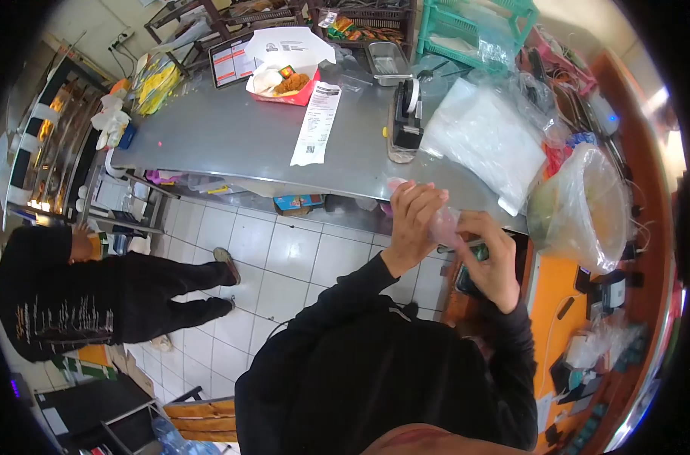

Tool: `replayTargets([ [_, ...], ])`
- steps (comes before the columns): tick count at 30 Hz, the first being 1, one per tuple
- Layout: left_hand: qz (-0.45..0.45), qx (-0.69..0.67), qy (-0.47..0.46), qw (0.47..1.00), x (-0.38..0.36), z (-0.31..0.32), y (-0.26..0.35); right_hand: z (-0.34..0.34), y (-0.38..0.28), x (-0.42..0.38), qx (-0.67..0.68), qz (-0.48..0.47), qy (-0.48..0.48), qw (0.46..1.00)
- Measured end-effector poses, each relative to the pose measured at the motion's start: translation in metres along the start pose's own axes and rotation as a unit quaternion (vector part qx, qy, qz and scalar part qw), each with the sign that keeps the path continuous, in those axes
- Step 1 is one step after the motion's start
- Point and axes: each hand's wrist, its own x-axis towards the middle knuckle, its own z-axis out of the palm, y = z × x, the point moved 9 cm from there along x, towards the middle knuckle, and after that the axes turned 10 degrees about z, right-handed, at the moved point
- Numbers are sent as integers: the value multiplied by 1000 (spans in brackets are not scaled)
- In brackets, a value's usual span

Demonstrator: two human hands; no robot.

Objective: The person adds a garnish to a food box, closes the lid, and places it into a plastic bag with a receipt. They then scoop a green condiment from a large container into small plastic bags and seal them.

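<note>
Near the front edge of the steel counter, my left hand is wrapped round a translucent, pinkish plastic bundle. One pink end sticks out above the fingers, and a bulging part shows between my two hands. My right hand pinches the bundle's other side with thumb and fingers. What is inside the plastic cannot be made out. Beyond my hands stands a black tape dispenser. A stack of clear plastic bags lies to its right.
An open food box with fried food stands on the counter, a receipt leaning against it. A metal tray is behind. At right stands a plastic-lined container. A person in black is at left, by a lit display cabinet.
</note>
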Motion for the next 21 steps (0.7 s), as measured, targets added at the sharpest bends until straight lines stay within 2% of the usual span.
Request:
replayTargets([
  [3, -35, -30, 9, 999, -14, 0, 17, -8, 12, -29, 107, 28, 4, 994],
  [4, -23, -25, 19, 999, -19, 1, 28, -9, 16, -40, 143, 41, 0, 989],
  [5, -9, -21, 29, 999, -26, 3, 38, -10, 25, -52, 81, 76, 20, 994],
  [7, 17, -2, 23, 1000, -42, 10, 58, -17, 38, -75, 132, 95, 25, 986],
  [8, 0, -22, 23, 1000, -51, 13, 66, -20, 46, -85, 159, 105, 29, 981],
  [10, -28, -58, 24, 998, -65, 16, 84, -22, 68, -104, 292, 141, 11, 946],
  [12, -46, -77, -21, 996, -81, 21, 99, -16, 95, -124, 450, 187, -43, 872],
  [14, -47, -78, -49, 995, -93, 26, 116, -12, 111, -143, 486, 204, -51, 849],
  [15, -44, -89, -34, 995, -96, 25, 123, -12, 118, -152, 490, 218, -35, 844],
  [16, -62, -66, -62, 994, -104, 29, 126, -13, 122, -160, 494, 232, -18, 838],
  [17, -82, -42, -90, 992, -116, 32, 128, -20, 119, -165, 427, 204, 1, 881],
  [18, -103, -18, -118, 988, -118, 32, 130, -29, 111, -166, 295, 143, 28, 944],
  [19, -117, -21, -146, 982, -120, 34, 136, -34, 102, -172, 154, 110, 37, 981],
  [20, -99, -16, -166, 981, -119, 36, 142, -36, 90, -177, 11, 76, 45, 996],
  [21, -83, -13, -187, 979, -116, 41, 147, -33, 89, -182, -18, 66, 35, 997],
])
